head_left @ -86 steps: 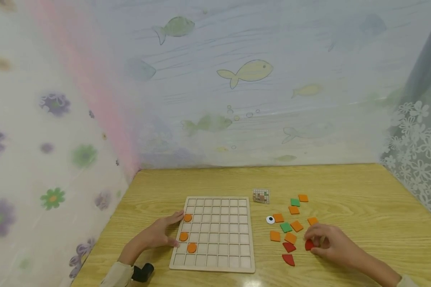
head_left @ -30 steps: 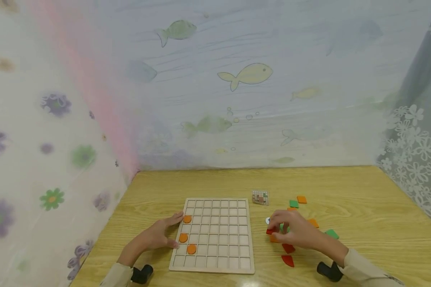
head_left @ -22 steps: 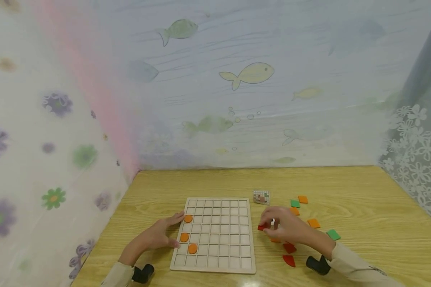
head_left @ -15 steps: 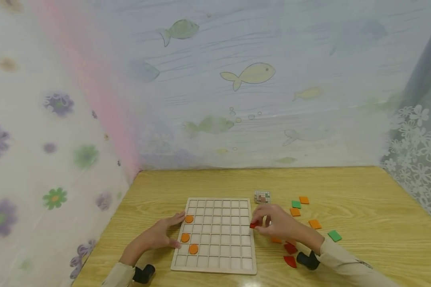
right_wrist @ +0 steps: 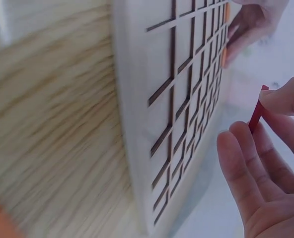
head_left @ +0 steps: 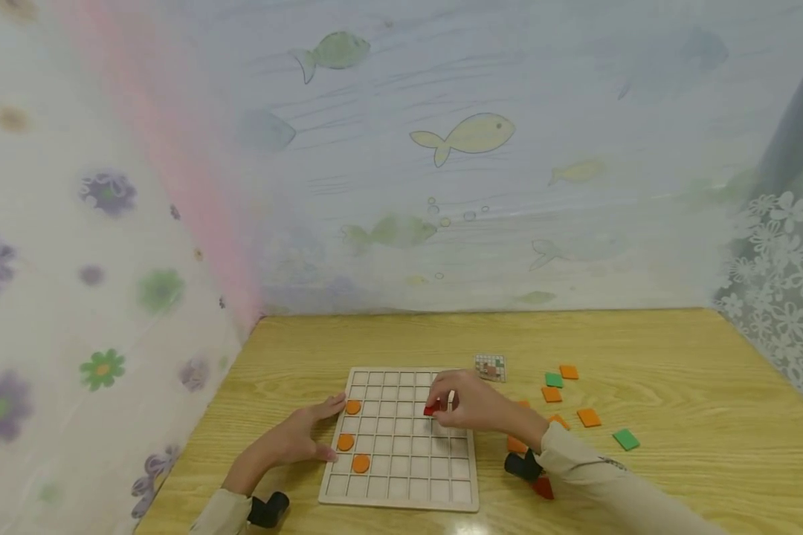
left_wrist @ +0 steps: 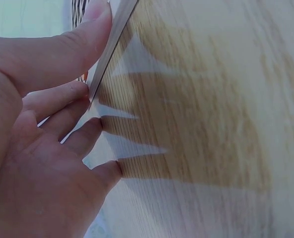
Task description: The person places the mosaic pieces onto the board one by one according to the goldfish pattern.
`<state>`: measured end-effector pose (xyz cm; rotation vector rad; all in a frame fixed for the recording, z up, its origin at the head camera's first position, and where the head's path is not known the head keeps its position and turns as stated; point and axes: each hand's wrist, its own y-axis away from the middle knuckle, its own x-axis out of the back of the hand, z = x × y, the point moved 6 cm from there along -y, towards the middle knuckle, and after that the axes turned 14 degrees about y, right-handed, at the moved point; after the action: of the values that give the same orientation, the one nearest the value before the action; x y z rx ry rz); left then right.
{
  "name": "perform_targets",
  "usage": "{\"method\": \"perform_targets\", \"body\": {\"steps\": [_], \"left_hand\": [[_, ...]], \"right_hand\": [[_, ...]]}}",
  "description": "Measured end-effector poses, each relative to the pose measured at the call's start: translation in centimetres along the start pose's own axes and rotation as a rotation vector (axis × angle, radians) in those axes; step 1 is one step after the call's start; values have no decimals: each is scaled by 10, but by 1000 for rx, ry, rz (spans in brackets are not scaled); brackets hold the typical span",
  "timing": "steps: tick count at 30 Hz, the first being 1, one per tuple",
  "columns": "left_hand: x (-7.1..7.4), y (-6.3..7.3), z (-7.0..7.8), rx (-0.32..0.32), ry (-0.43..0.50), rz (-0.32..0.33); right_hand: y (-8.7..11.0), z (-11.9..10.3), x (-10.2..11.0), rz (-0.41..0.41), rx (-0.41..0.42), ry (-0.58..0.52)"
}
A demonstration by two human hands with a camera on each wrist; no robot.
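My right hand (head_left: 468, 401) pinches a small red tile (head_left: 431, 409) between thumb and fingers, over the right part of a pale wooden grid board (head_left: 398, 487). In the right wrist view the red tile (right_wrist: 258, 110) stands on edge in the pinch, apart from the board (right_wrist: 134, 99). My left hand (head_left: 297, 437) lies at the board's left edge, fingers spread and thumb touching the frame. The left wrist view shows this hand's fingertips (left_wrist: 95, 124) down by the table, thumb against the board's edge (left_wrist: 118, 32). Three orange discs (head_left: 360, 464) sit in squares on the board's left side.
A small card with a printed grid pattern (head_left: 491, 367) lies behind the board's right corner. To the right are loose orange squares (head_left: 589, 417), green tiles (head_left: 625, 439) and a red piece (head_left: 543, 488). My right sleeve (head_left: 585, 464) hides part of this group. A patterned curtain (head_left: 388, 290) hangs behind the table.
My right hand has picked up a red quarter-round tile among the loose pieces and carried it left, across the board's right edge, to above the grid. The left hand has stayed put.
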<state>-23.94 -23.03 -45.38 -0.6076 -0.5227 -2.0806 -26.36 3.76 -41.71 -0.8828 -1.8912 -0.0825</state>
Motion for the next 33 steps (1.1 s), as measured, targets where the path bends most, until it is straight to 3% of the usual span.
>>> {"method": "perform_targets", "body": {"steps": [17, 27, 33], "left_hand": [[1, -1, 2, -14, -9, 3], [-1, -2, 3, 3, -4, 11], [1, 0, 2, -1, -9, 16]], "right_hand": [[-55, -4, -37, -36, 24, -15], [-69, 1, -56, -86, -37, 42], [-76, -6, -57, -112, -8, 90]]}}
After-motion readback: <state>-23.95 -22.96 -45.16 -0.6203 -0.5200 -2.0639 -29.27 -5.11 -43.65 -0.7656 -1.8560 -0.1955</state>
